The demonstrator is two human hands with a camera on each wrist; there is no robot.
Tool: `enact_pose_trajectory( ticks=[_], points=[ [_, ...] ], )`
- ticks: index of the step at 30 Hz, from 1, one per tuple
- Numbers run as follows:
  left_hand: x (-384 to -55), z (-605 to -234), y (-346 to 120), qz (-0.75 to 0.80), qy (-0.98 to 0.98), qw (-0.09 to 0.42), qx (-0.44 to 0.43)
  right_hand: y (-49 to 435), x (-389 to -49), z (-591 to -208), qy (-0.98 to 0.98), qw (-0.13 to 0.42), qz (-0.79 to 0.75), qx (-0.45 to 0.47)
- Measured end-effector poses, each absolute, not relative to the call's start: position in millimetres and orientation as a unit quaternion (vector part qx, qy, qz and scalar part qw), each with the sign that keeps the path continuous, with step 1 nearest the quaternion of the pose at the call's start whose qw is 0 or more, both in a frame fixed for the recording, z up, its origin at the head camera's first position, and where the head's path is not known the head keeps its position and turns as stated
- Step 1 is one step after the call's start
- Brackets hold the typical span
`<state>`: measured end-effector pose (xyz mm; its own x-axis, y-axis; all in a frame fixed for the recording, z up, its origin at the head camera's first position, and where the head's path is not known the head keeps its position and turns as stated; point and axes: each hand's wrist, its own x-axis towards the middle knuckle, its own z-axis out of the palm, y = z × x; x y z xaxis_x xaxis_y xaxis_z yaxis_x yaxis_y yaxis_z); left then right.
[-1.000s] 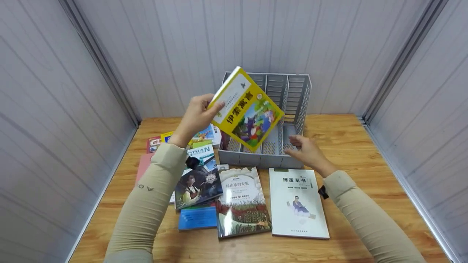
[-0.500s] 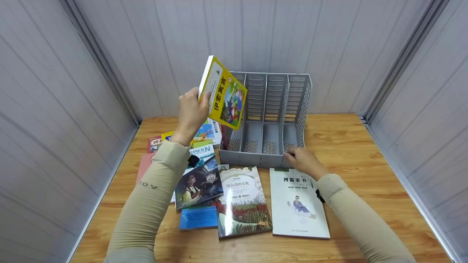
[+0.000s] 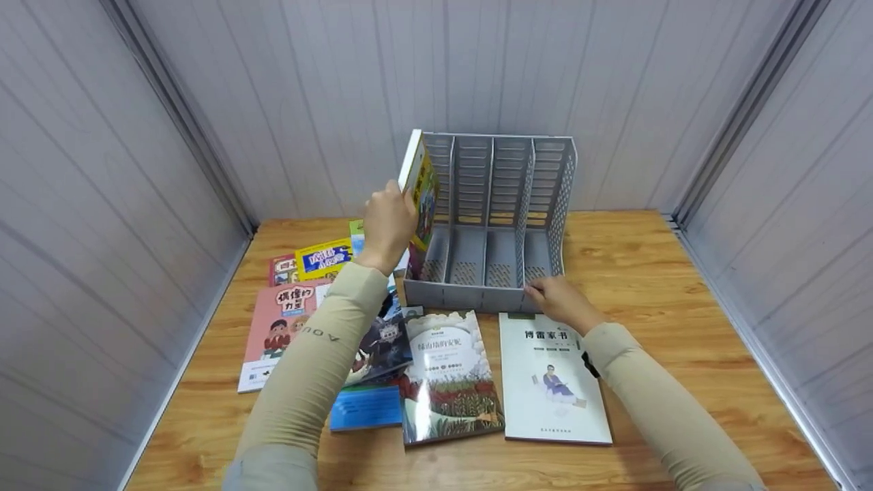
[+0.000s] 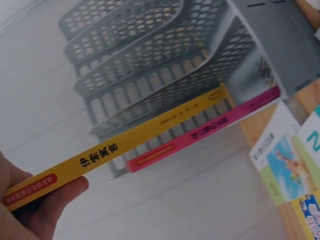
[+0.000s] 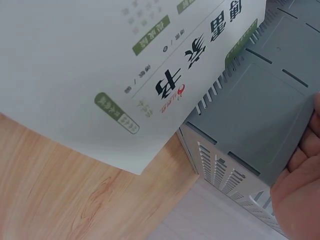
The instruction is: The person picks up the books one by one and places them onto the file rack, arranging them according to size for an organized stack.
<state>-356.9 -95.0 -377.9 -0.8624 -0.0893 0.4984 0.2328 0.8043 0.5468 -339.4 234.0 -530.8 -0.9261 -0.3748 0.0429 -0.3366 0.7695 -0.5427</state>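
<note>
My left hand (image 3: 389, 228) pinches a yellow book (image 4: 135, 138) by one end. The book stands upright on edge, its far end low inside the leftmost compartment of the grey file rack (image 3: 470, 298). Beside it in that compartment is a book with a pink spine (image 4: 205, 129), seen best in the left wrist view. With my right hand (image 3: 559, 300) I grip the rack's front lip near its right corner, and the right wrist view shows the curled fingers at the edge of the front panel (image 5: 260, 115). The three compartments to the right hold no books.
A white book (image 3: 556, 389) and a book with a plant-covered cover (image 3: 450, 382) lie before the rack. Left of them are a blue book (image 3: 368, 409), a pink book (image 3: 273, 327), a yellow comic-style book (image 3: 324, 258) and others, overlapping. Panelled walls enclose the wooden table (image 3: 655, 273).
The left hand first drew the yellow book left, turning it edge-on, then brought it right and down into the leftmost compartment. The right hand moved onto the rack's front lip and stays there.
</note>
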Motion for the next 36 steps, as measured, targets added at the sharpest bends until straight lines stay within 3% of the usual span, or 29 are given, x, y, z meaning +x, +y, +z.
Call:
enact_pose_trajectory(
  ticks=[14,26,36],
  points=[
    [-376,-446,-68,-0.176,-0.925,0.327,-0.077,235,-338,-532,0.942,0.014,-0.281,-0.186],
    [-385,-457,-62,-0.183,-0.946,0.263,-0.039,234,-339,-530,0.939,0.022,-0.287,-0.188],
    [-393,-451,-57,-0.127,-0.949,0.282,-0.058,234,-339,-529,0.938,0.028,-0.293,-0.183]
  ],
)
